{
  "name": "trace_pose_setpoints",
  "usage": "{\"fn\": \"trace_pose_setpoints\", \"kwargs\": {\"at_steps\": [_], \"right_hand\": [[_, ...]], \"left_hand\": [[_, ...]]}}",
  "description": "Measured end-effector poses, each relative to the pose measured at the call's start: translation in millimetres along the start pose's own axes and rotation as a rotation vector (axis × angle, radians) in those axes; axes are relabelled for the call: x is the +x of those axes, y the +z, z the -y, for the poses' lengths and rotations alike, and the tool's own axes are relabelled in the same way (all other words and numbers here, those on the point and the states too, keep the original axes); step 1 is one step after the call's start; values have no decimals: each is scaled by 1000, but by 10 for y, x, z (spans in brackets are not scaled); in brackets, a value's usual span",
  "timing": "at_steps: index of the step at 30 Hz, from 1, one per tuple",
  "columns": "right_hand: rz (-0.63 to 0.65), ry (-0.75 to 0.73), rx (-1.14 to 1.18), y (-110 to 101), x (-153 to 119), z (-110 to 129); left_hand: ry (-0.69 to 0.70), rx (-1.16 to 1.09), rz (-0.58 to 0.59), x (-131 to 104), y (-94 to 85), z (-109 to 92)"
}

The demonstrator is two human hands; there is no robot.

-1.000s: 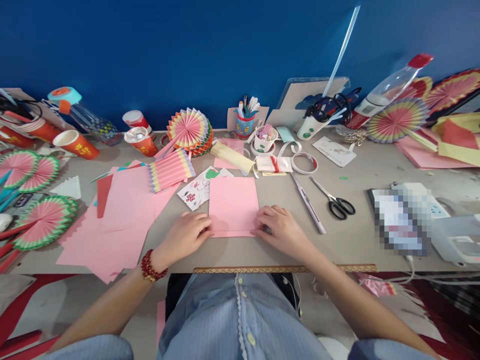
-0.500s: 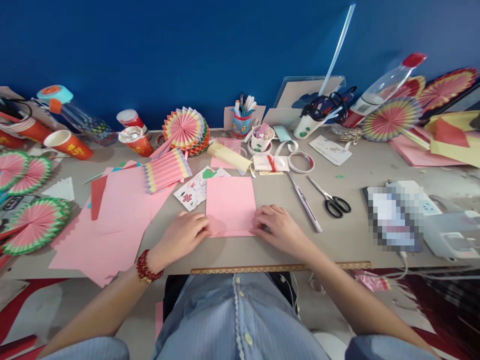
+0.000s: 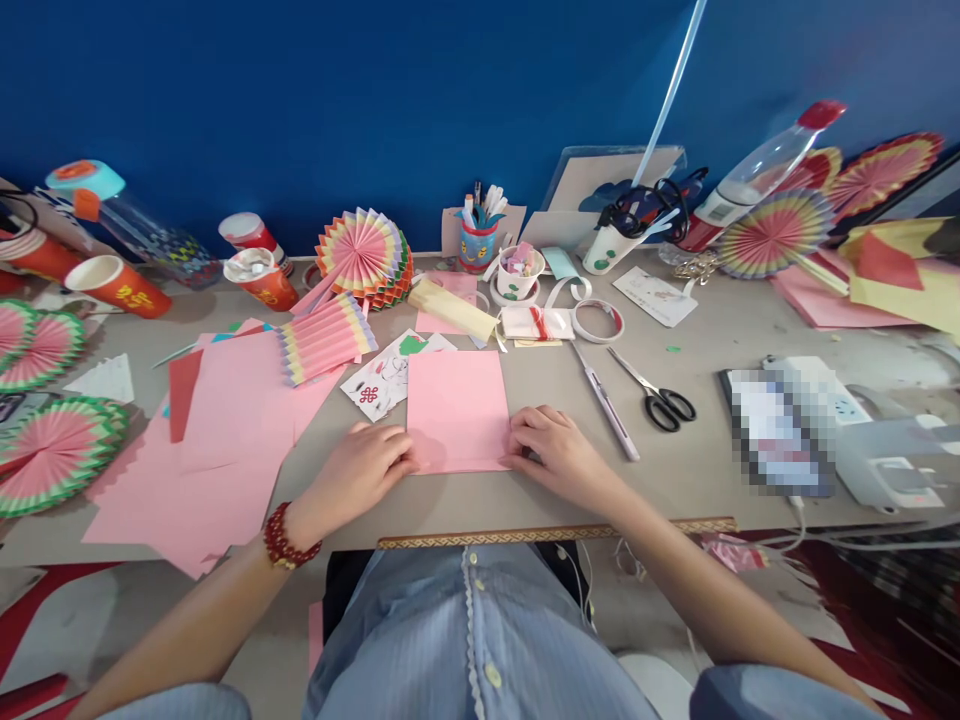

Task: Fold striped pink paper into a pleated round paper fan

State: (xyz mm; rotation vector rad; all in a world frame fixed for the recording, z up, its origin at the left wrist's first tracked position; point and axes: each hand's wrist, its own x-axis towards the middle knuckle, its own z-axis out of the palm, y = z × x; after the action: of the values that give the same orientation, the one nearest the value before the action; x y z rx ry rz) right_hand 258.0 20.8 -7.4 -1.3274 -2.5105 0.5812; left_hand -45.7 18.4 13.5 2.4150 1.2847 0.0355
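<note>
A pink sheet of paper (image 3: 457,405) lies flat on the grey table in front of me, its near edge slightly turned up. At its lower left corner my left hand (image 3: 373,460) is closed, thumb and fingers pinching the paper's edge. My right hand (image 3: 551,447) grips the lower right corner in the same way, fingers curled. A red bead bracelet (image 3: 285,537) circles my left wrist. Just behind the sheet's left corner is a white printed card (image 3: 382,385). To the right lie a pale purple pen-like cutter (image 3: 606,400) and black-handled scissors (image 3: 664,405).
Pink sheets (image 3: 225,430) and a pleated paper strip (image 3: 326,340) spread on the left. Paper fans (image 3: 360,250), red paper cups (image 3: 120,287), a tape roll (image 3: 598,321) and a pen cup (image 3: 478,245) stand farther back. A phone (image 3: 776,430) and power strip (image 3: 832,400) sit right.
The view has shifted slightly, moving the table items a little leftward in the picture. Both hands keep their places at the pink paper's lower corners.
</note>
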Motion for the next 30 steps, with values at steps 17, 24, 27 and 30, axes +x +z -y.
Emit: {"fn": "trace_pose_setpoints", "kwargs": {"at_steps": [17,24,27,30], "right_hand": [[-2,-3,-16,10,-4,1],[6,-4,-18,6,-9,5],[9,-2,-23,8,-3,2],[11,1,-24,13,-2,-1]], "left_hand": [[-16,-13,46,16,-33,-5],[-14,-6,40,5,-7,1],[-11,1,38,1,-2,10],[5,-14,48,2,-2,23]]}}
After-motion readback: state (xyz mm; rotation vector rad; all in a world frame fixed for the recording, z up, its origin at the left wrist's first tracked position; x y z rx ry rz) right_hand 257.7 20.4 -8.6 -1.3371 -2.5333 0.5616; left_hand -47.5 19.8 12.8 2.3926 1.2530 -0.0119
